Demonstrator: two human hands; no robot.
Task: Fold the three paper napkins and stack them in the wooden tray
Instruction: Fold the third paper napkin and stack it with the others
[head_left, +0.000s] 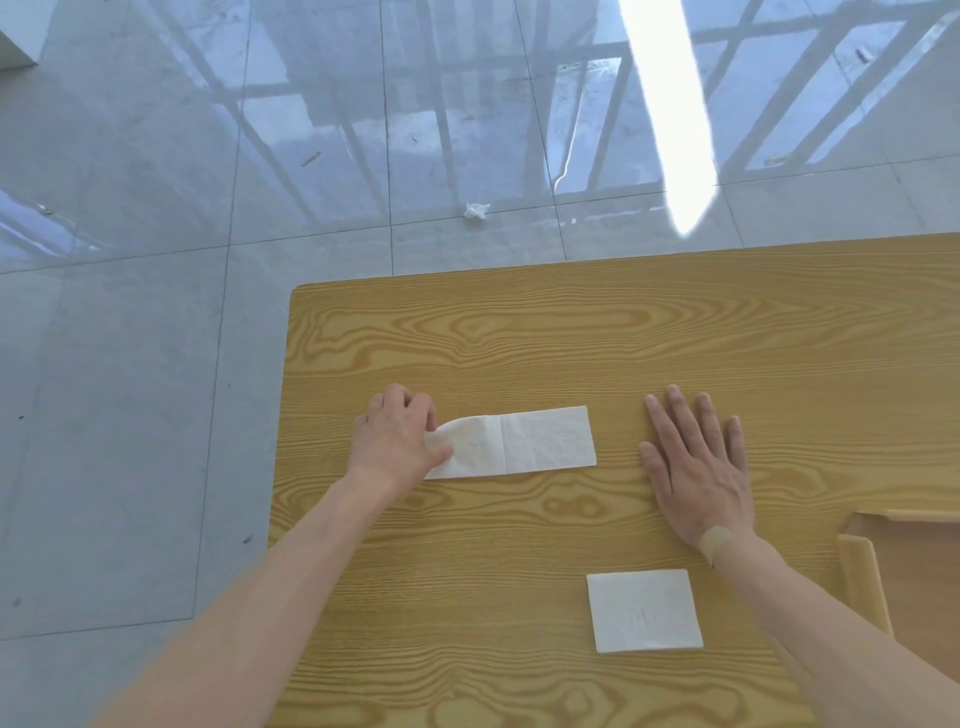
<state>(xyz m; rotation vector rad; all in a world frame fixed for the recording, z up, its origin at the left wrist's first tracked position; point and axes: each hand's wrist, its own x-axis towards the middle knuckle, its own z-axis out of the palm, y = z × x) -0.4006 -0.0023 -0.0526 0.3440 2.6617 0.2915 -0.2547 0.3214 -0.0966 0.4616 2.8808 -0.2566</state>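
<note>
The left hand (397, 441) pinches the long napkin's (540, 441) left end, lifting it. The right hand (696, 467) lies flat, fingers spread, on the table (519, 338).

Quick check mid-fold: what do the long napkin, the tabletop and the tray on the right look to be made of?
Long napkin: thin white tissue paper, matte; it shows creases and lifts softly at the left hand. Tabletop: wood-grain pattern, smooth with a slight sheen, possibly laminate. Tray: pale plain wood or plywood, matte.
</note>
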